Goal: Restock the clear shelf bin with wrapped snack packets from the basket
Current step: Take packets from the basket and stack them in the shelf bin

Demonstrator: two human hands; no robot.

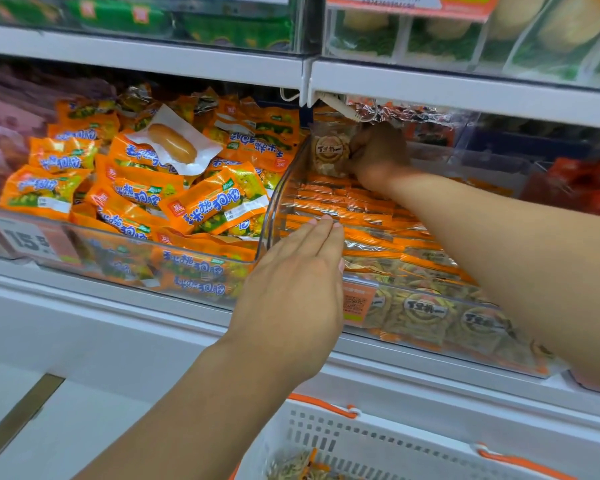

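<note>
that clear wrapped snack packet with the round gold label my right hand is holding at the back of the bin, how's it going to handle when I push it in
The clear-wrapped snack packet with the round gold label, pinched upright by the right hand, probably feels light, since fingertips alone hold it. Its glossy film likely makes it slippery and crinkly. Pushed down, it would probably flop flat onto the orange-edged packets stacked in the clear plastic bin.

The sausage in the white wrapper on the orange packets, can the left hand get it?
Probably yes. The sausage lies on top of the heap with nothing over it, and the left hand is open and empty by the next bin's front.
</note>
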